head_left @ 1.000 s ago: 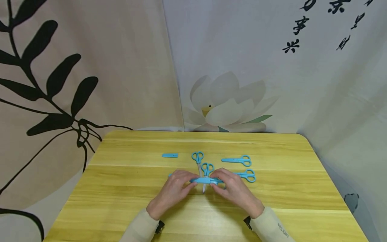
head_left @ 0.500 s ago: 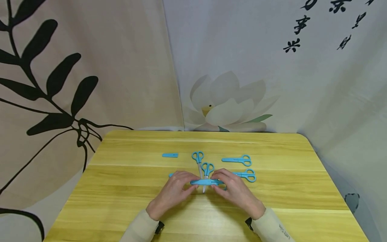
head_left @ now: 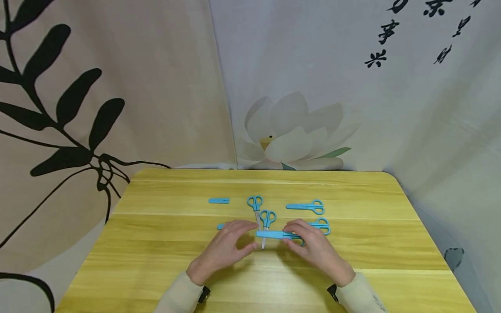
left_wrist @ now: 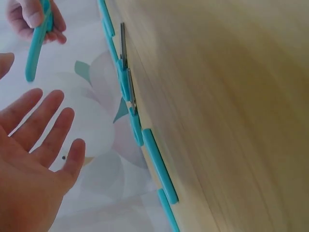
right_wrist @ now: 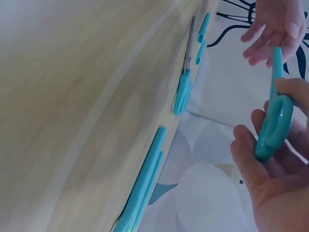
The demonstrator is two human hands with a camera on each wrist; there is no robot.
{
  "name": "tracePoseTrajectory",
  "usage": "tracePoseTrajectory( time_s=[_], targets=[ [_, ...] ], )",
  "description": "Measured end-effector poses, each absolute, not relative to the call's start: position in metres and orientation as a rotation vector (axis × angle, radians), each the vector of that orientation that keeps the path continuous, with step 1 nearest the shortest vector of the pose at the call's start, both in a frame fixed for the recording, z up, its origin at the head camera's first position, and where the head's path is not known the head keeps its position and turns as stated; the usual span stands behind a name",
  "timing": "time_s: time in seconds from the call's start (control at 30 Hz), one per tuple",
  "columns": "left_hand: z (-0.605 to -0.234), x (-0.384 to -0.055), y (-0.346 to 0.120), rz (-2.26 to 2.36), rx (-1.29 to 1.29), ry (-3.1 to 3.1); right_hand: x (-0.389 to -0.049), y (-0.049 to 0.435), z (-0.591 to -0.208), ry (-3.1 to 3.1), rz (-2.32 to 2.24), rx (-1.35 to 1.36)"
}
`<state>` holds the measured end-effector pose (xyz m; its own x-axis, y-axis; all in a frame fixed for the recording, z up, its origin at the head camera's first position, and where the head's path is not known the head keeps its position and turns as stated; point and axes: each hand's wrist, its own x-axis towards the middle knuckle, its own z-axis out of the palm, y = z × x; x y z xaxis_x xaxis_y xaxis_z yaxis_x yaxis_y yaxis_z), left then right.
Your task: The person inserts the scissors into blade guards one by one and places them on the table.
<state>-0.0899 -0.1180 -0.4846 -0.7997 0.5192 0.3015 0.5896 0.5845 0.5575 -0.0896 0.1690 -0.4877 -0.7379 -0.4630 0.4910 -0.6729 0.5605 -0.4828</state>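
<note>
Right hand (head_left: 313, 245) pinches the raised scissors (head_left: 272, 234), sheath on, at the handle, above the table (head_left: 391, 243). Left hand (head_left: 227, 244): fingers apart, holding nothing, near the sheath tip. Beyond: two bare-bladed scissors (head_left: 268, 216), centre; two loose sheaths (head_left: 218, 201), left; two covered pairs (head_left: 305, 207), right.

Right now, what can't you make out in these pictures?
Held scissors: blades hidden by their blue cover in all three views.
Near loose cover: head view, mostly hidden behind the left hand.
Near covered scissors: head view, blade end hidden behind the right hand.
Far loose cover: left wrist view, cut off by the bottom edge.
Wall writing: head view, cut off by the top edge.
</note>
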Motion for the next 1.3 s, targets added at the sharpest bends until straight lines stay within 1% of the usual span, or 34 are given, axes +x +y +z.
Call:
tracePoseTrajectory(
  time_s=[0.17, 0.83, 1.3],
  targets=[
    [-0.483, -0.088, -0.126, -1.015, -0.896, -2.749, -0.088, 0.182, -0.490, -2.498, 0.927, 0.897],
    [-0.486, -0.094, -0.152, -0.983, -0.896, -2.651, -0.075, 0.239, -0.507, -2.650, 0.882, 0.763],
    [-0.486, -0.093, -0.157, -0.990, -0.859, -2.673, -0.076, 0.254, -0.507, -2.806, 0.845, 0.699]
  ],
)
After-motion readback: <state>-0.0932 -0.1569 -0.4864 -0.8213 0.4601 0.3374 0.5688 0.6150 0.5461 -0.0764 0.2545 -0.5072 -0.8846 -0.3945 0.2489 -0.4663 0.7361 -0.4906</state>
